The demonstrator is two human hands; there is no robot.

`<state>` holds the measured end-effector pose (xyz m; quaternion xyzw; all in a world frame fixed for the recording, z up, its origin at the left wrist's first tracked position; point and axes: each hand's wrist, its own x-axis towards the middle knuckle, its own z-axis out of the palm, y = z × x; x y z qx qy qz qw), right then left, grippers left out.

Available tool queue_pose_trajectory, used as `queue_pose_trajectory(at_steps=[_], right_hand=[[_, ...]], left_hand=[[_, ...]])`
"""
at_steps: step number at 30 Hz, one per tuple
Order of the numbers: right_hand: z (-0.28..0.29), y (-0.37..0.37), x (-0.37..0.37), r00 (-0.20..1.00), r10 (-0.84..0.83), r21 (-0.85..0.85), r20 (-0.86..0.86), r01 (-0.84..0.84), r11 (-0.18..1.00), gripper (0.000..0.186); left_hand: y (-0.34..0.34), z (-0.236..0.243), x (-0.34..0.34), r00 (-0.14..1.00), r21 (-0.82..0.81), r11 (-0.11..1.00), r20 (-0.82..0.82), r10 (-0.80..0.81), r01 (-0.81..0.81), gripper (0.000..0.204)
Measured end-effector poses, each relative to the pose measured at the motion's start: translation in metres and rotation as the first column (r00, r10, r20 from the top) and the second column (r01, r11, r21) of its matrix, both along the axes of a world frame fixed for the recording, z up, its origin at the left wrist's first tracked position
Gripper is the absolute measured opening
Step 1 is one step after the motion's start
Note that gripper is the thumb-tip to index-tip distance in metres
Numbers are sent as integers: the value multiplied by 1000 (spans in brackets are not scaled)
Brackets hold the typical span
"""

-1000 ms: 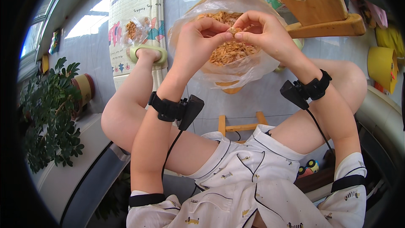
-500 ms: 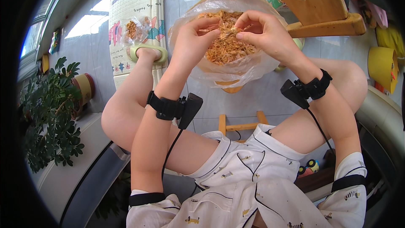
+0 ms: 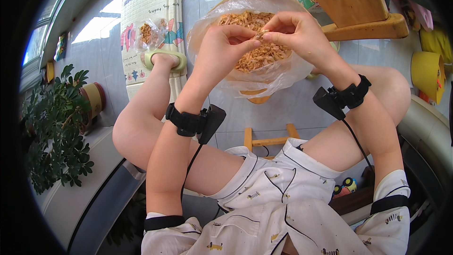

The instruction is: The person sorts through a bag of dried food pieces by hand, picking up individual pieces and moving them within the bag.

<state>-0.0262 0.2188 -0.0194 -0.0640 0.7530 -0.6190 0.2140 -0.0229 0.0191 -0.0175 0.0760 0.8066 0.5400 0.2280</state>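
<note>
A heap of small orange-brown dried shrimp [image 3: 257, 59] lies in a spread-out clear plastic bag [image 3: 269, 82] on a wooden chair seat. Over the heap, my left hand [image 3: 226, 45] and my right hand [image 3: 299, 30] meet fingertip to fingertip. Both are closed in a pinch around one small dried shrimp [image 3: 260, 34], mostly covered by the fingers. On the folded mat to the left, a smaller clear bag [image 3: 150, 35] contains more orange-brown pieces.
The patterned mat [image 3: 151, 0] runs along the left, beside a leafy potted plant [image 3: 61, 127]. A wooden chair part [image 3: 363, 28] juts in at upper right. A yellow bin [image 3: 427, 75] stands far right. Below is a small wooden stool [image 3: 269, 141].
My hands have come closer together, the left moving slightly right and down. Their fingertips now meet at the small shrimp, where a gap showed before.
</note>
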Motion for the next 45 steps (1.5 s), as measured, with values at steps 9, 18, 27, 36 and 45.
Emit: queue_pose_trajectory(at_steps=[9, 18, 27, 36, 45], right_hand=[[7, -2, 0, 874, -85, -98, 478, 149, 984, 12], [5, -8, 2, 985, -99, -43, 144, 106, 993, 18], [-3, -2, -1, 934, -182, -40, 306, 204, 978, 18], [-8, 0, 0, 999, -24, -3, 37, 24, 1000, 18], [1, -2, 1, 990, -19, -107, 138, 34, 994, 19]], left_hand=[[-1, 1, -1, 999, -39, 999, 31, -9, 10, 23], [-5, 1, -3, 1000, -73, 997, 8, 26, -25, 24], [-2, -7, 0, 998, 32, 999, 55, 1, -2, 25], [-3, -3, -1, 993, 75, 996, 107, 45, -53, 26], [-7, 1, -9, 981, 142, 985, 184, 68, -95, 29]])
